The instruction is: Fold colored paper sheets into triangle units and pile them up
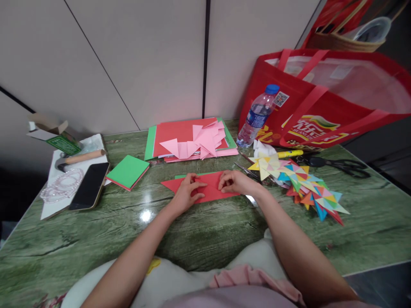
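A folded sheet of red paper [210, 186] lies on the green marbled table before me, pointed at its left end. A strip of green shows behind its far edge. My left hand [189, 191] rests on the left part of the paper, thumb and fingers apart. On the right part, my right hand [236, 182] has curled fingers pinching at a fold of the paper. Beyond it, a pink folded-paper piece [205, 139] lies on a stack of coloured paper [180, 128]. To the right are multicoloured folded-paper stars [308, 184].
On the left are a green-and-red paper pad [128, 171], a phone [90, 186], a hammer [81, 158], a beaded strand [62, 186] and a small green box [61, 139]. At right stand a water bottle [257, 117] and red bag [308, 107], near black scissors [340, 164] and a yellow marker [289, 153].
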### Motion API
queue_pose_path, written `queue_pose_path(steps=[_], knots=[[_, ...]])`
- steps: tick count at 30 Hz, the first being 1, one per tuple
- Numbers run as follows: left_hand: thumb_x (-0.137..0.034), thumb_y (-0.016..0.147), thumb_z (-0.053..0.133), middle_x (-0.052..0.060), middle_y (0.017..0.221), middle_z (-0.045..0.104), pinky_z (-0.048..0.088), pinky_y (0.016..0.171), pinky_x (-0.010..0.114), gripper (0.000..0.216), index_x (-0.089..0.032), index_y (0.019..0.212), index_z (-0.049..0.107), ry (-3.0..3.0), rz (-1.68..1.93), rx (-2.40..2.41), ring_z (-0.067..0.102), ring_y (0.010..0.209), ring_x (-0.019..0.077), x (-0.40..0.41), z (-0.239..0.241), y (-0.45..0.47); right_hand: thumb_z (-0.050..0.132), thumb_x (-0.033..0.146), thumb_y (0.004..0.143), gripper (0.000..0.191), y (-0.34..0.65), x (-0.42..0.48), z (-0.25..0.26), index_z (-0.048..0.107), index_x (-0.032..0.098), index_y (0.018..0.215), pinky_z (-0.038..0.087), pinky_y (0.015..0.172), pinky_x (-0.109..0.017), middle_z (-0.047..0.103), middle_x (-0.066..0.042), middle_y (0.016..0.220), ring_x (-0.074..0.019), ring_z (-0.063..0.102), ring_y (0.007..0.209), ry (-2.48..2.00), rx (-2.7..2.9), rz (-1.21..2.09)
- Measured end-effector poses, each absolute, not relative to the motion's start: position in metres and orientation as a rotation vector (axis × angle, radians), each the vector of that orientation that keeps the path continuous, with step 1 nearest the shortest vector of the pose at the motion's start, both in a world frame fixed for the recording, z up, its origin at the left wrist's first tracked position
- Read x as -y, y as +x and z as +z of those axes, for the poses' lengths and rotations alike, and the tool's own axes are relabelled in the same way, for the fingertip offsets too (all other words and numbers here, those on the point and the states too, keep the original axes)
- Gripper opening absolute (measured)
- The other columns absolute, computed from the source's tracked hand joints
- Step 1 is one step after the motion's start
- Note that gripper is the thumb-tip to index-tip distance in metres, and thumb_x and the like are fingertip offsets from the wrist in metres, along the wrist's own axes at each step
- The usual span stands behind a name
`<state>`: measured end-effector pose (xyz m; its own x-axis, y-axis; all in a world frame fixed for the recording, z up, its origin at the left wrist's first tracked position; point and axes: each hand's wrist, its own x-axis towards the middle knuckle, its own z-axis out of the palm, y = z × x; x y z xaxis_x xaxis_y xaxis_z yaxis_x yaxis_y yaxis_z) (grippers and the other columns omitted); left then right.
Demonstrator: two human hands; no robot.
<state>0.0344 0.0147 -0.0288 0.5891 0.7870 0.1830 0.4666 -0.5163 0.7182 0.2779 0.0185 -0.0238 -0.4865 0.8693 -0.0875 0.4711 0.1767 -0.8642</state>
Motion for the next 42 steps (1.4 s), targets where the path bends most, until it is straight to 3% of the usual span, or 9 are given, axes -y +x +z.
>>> queue_pose_path(steps=[17, 21, 26, 30, 33, 38, 42], knots=[[-0.019, 0.075, 0.066, 0.007, 0.117, 0.040, 0.044, 0.093, 0.040, 0.030, -0.024, 0.105, 0.066, 2.286, 0.629, -1.018, 0.047, 0.101, 0.0185, -0.013, -0.028, 0.034, 0.069, 0.020, 0.064, 0.010, 0.276, -0.018, -0.021, 0.072, 0.016, 0.072, 0.040, 0.061, -0.023, 0.062, -0.003, 0.073, -0.0128, 0.052, 0.065, -1.316, 2.072, 1.202], [-0.022, 0.084, 0.056, 0.008, 0.123, 0.038, 0.042, 0.091, 0.042, 0.023, -0.026, 0.102, 0.068, 2.463, 0.464, -1.069, 0.046, 0.102, 0.0203, -0.007, -0.019, 0.037, 0.070, 0.017, 0.063, 0.009, 0.274, -0.017, -0.017, 0.073, 0.016, 0.072, 0.040, 0.063, -0.022, 0.064, -0.003, 0.074, -0.0127, 0.053, 0.066, -1.378, 2.120, 1.107], [-0.024, 0.092, 0.039, 0.009, 0.121, 0.046, 0.038, 0.089, 0.046, 0.030, -0.024, 0.103, 0.066, 2.703, 0.195, -1.090, 0.042, 0.108, 0.0261, 0.004, -0.001, 0.046, 0.069, 0.017, 0.064, 0.010, 0.274, -0.018, -0.017, 0.073, 0.017, 0.073, 0.039, 0.061, -0.022, 0.065, -0.002, 0.072, -0.0122, 0.054, 0.063, -1.396, 2.190, 1.073], [-0.021, 0.095, 0.027, 0.010, 0.105, 0.056, 0.041, 0.088, 0.036, 0.036, -0.012, 0.105, 0.060, 2.666, 0.072, -1.016, 0.050, 0.096, 0.0197, 0.011, 0.004, 0.055, 0.066, 0.016, 0.065, 0.011, 0.276, -0.019, -0.018, 0.073, 0.017, 0.075, 0.039, 0.060, -0.022, 0.065, -0.002, 0.069, -0.0131, 0.055, 0.064, -1.377, 2.235, 1.054], [-0.020, 0.096, 0.022, 0.010, 0.105, 0.057, 0.042, 0.089, 0.033, 0.038, -0.011, 0.104, 0.057, 2.652, 0.087, -0.981, 0.052, 0.095, 0.0183, 0.014, 0.002, 0.058, 0.063, 0.013, 0.066, 0.011, 0.273, -0.015, -0.014, 0.071, 0.016, 0.072, 0.039, 0.058, -0.021, 0.065, -0.001, 0.066, -0.0123, 0.055, 0.060, -1.392, 2.218, 1.077], [-0.018, 0.095, 0.022, 0.009, 0.115, 0.055, 0.041, 0.094, 0.034, 0.034, -0.014, 0.116, 0.050, 2.586, 0.183, -1.052, 0.051, 0.104, 0.0175, 0.016, -0.002, 0.058, 0.057, 0.014, 0.071, 0.009, 0.255, -0.006, -0.009, 0.066, 0.016, 0.074, 0.042, 0.058, -0.022, 0.066, -0.001, 0.065, -0.0128, 0.058, 0.060, -1.424, 2.048, 1.034], [-0.014, 0.092, 0.030, 0.010, 0.114, 0.056, 0.042, 0.094, 0.037, 0.032, -0.015, 0.112, 0.054, 2.669, 0.128, -0.939, 0.049, 0.106, 0.0200, 0.014, -0.003, 0.055, 0.055, 0.013, 0.072, 0.009, 0.241, -0.006, -0.017, 0.062, 0.015, 0.077, 0.044, 0.056, -0.022, 0.065, -0.002, 0.065, -0.0132, 0.060, 0.058, -1.388, 1.879, 1.165]])
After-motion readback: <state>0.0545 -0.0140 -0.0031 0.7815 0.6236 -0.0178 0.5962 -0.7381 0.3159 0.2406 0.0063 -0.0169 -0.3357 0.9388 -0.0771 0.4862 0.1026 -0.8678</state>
